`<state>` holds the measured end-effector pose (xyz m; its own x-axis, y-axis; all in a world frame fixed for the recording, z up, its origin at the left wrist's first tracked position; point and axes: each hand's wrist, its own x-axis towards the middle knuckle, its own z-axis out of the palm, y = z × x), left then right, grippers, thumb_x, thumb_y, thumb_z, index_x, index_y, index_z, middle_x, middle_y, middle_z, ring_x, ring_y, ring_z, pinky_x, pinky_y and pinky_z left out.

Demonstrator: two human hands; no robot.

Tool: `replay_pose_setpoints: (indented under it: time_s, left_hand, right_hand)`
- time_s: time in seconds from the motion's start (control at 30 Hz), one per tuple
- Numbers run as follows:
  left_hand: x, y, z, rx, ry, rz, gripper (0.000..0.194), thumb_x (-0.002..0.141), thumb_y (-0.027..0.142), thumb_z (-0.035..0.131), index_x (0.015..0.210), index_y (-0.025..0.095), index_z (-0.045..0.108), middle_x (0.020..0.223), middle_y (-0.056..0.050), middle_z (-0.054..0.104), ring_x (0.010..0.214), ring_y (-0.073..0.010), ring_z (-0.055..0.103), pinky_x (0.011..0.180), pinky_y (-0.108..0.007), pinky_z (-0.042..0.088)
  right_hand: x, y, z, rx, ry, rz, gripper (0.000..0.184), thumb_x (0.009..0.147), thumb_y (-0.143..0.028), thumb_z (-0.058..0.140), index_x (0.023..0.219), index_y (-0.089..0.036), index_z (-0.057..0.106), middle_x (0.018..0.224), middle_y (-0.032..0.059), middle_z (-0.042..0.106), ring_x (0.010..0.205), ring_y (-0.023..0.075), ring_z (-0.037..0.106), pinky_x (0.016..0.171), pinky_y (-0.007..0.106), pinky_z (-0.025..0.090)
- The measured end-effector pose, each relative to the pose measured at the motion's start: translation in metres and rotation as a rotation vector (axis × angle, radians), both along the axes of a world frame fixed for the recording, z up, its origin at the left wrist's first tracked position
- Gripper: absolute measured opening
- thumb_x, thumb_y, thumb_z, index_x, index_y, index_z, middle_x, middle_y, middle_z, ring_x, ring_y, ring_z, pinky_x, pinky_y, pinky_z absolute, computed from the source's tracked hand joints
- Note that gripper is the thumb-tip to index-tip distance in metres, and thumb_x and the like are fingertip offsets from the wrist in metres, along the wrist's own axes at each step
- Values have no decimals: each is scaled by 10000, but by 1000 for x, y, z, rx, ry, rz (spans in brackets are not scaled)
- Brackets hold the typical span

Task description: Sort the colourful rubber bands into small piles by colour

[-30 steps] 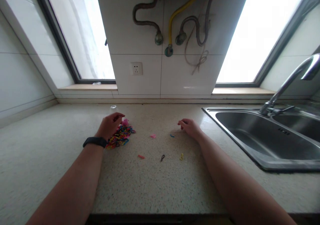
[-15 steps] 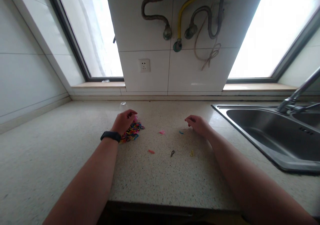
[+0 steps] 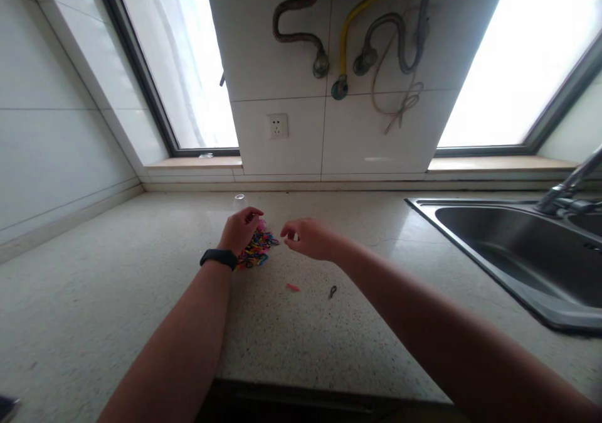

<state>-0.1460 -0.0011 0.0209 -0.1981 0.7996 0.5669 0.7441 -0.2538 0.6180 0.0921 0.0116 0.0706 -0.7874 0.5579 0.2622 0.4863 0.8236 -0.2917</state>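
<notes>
A heap of small multicoloured elastic bands [image 3: 256, 250] lies on the speckled counter [image 3: 277, 341]. My left hand [image 3: 241, 231], with a black wristband [image 3: 219, 258], rests at the heap's left and far side. Its fingers are curled together, and a bit of pink shows beneath them; what they hold, if anything, is hidden. Just right of the heap is my right hand [image 3: 308, 238], thumb and fingertips bent but apart, with nothing visible between them. Closer to me lie a single salmon-pink band [image 3: 293, 287] and a dark band [image 3: 333, 292]. My right hand and forearm cover the counter beyond them.
Behind my left hand stands a clear cup [image 3: 239, 201]. A steel sink [image 3: 493, 253] with a tap [image 3: 562, 194] is set into the counter at right. The tiled wall [image 3: 282, 153] with a socket [image 3: 277, 125] and hoses rises behind.
My right hand has swung left, from beside the blue band to the heap's right edge. The pink, blue and yellow bands are now out of sight. My left hand stays at the heap.
</notes>
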Motion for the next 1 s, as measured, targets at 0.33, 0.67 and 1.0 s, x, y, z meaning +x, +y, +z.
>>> replay_pose_setpoints:
  time_s: [0.33,0.67,1.0]
  left_hand:
    - [7,1,2,-36,-29,-40,259,844,285,509,945,185,725,697,-17,678,648,-154,604,601,-244,431]
    - [6,0,3,-43,-16,-34,267,840,278,507,960,182,726,700,-23,687,644,-160,613,595,-255,431]
    - [8,-1,1,-35,-21,-63,269,868,306,498,973,183,712,691,-19,675,642,-156,612,597,-248,437]
  right_hand:
    - [-50,5,-28,204,-299,-19,267,897,-351,517,1064,-193,653,1112,125,702,1014,256,664,780,337,506]
    - [-63,3,-34,168,-268,-11,260,925,-311,472,1029,-216,690,1085,109,713,983,250,669,761,326,483]
    - [-5,5,-4,-50,140,24,179,890,-311,596,941,-210,734,865,32,733,766,142,633,697,250,412]
